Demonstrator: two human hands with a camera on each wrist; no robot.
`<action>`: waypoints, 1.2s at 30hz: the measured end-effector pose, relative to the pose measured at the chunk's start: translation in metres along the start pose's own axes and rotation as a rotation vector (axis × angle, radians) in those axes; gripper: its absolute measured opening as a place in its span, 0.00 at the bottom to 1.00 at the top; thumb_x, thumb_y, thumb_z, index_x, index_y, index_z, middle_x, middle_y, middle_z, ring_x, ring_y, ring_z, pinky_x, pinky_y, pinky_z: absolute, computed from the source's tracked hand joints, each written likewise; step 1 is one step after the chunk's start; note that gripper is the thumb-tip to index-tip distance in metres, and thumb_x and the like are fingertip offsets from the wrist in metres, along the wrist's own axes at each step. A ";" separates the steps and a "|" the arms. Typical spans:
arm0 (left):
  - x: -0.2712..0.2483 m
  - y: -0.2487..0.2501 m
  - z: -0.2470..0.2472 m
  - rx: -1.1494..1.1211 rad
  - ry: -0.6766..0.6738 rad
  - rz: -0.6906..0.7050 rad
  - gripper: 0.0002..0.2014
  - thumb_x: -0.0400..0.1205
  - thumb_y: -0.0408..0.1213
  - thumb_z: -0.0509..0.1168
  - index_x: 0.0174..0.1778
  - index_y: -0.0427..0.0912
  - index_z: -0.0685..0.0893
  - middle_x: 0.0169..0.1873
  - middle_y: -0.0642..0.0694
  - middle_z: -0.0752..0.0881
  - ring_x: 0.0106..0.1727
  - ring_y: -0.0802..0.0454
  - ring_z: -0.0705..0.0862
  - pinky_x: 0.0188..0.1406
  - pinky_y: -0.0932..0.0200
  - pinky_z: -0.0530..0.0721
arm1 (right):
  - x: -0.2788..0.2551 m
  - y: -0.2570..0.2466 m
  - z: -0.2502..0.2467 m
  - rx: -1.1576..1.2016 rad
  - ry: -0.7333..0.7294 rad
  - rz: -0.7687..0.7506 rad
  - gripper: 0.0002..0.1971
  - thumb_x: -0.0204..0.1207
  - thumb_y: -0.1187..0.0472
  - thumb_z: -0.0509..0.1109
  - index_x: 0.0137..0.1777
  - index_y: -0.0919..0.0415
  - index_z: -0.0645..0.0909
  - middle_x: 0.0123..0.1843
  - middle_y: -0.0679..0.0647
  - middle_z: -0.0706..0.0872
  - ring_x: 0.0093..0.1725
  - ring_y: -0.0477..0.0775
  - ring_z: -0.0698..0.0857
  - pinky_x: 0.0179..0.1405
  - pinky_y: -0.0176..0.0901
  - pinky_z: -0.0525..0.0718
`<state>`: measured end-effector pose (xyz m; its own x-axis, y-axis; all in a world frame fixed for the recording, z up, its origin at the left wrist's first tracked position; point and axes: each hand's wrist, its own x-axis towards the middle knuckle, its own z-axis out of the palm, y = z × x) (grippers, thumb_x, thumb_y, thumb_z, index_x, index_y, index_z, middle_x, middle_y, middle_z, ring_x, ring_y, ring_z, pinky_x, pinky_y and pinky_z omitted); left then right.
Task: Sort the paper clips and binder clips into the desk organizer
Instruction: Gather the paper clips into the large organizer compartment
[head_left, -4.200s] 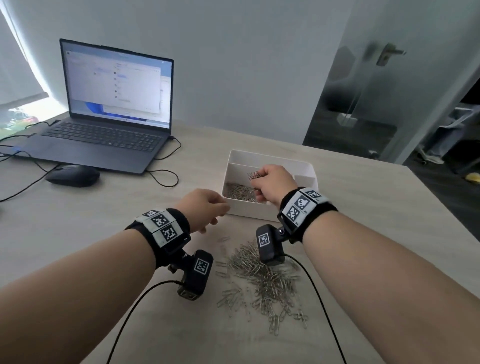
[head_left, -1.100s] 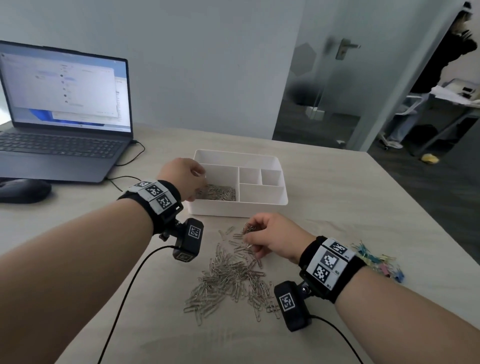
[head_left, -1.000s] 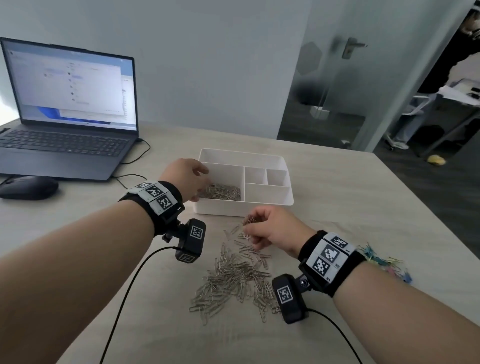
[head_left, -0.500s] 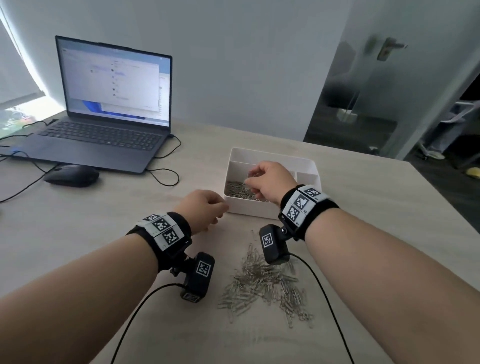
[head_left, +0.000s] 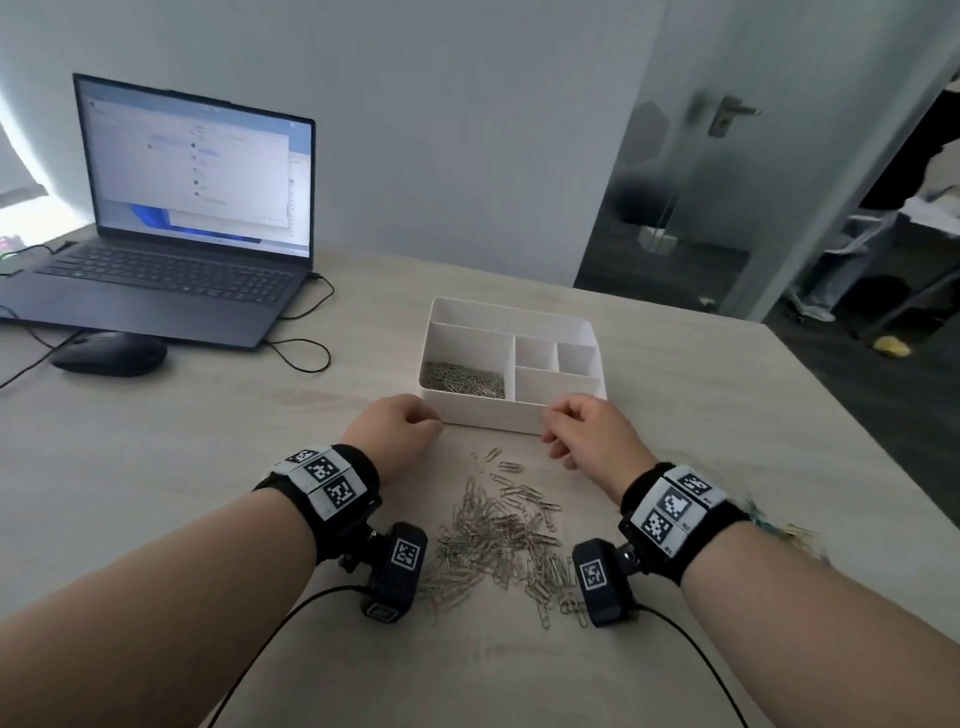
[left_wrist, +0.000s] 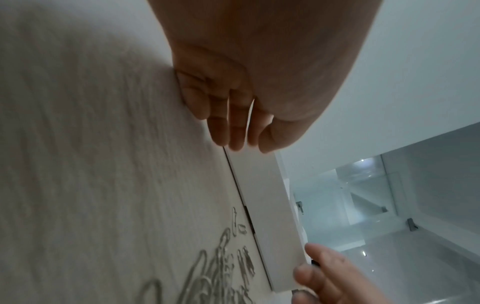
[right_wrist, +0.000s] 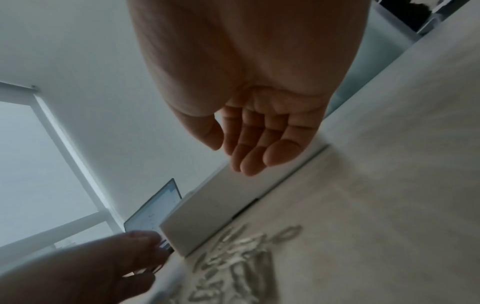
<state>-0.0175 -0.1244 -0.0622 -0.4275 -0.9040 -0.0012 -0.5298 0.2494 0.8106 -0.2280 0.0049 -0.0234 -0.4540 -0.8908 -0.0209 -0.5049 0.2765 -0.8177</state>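
Observation:
The white desk organizer (head_left: 483, 418) stands mid-table; its big left compartment holds silver paper clips (head_left: 462, 376), the other compartments look bare. A loose pile of silver paper clips (head_left: 498, 535) lies on the table in front of it. My left hand (head_left: 421, 421) sits at the organizer's front left corner, fingers relaxed and holding nothing; the left wrist view shows its fingertips (left_wrist: 235, 144) at the organizer's wall (left_wrist: 270, 216). My right hand (head_left: 556, 431) hovers at the front right, palm bare in the right wrist view (right_wrist: 241, 158).
An open laptop (head_left: 192, 208), a black mouse (head_left: 109, 353) and cables lie at the back left. Coloured clips (head_left: 779, 525) peek out behind my right wrist near the table's right edge. A glass door stands beyond the table.
My right hand has pulled back from over the organizer's left compartment to its front right and now holds nothing. The left hand has stayed at the front left corner.

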 end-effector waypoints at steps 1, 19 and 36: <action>0.001 0.000 0.001 -0.029 0.053 -0.013 0.05 0.78 0.42 0.69 0.47 0.52 0.82 0.38 0.53 0.86 0.44 0.48 0.87 0.46 0.54 0.85 | -0.004 0.005 -0.003 0.038 0.016 0.033 0.07 0.81 0.62 0.65 0.57 0.55 0.81 0.45 0.57 0.90 0.36 0.50 0.86 0.37 0.49 0.87; 0.052 0.021 -0.009 0.229 0.075 0.096 0.07 0.85 0.45 0.59 0.45 0.51 0.80 0.41 0.44 0.86 0.41 0.41 0.86 0.44 0.49 0.84 | 0.017 0.009 -0.008 -0.077 0.076 -0.004 0.09 0.81 0.59 0.64 0.59 0.50 0.76 0.57 0.49 0.86 0.51 0.53 0.86 0.43 0.43 0.83; 0.049 0.007 -0.003 0.253 0.026 0.050 0.07 0.85 0.39 0.61 0.41 0.50 0.80 0.40 0.45 0.84 0.42 0.44 0.80 0.39 0.57 0.72 | -0.004 -0.018 0.027 -0.712 -0.665 -0.202 0.37 0.84 0.54 0.63 0.89 0.54 0.49 0.91 0.52 0.47 0.89 0.50 0.47 0.85 0.42 0.47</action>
<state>-0.0402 -0.1674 -0.0546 -0.4408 -0.8960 0.0530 -0.6759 0.3702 0.6373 -0.1975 -0.0061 -0.0238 0.0828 -0.9056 -0.4160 -0.9493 0.0554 -0.3096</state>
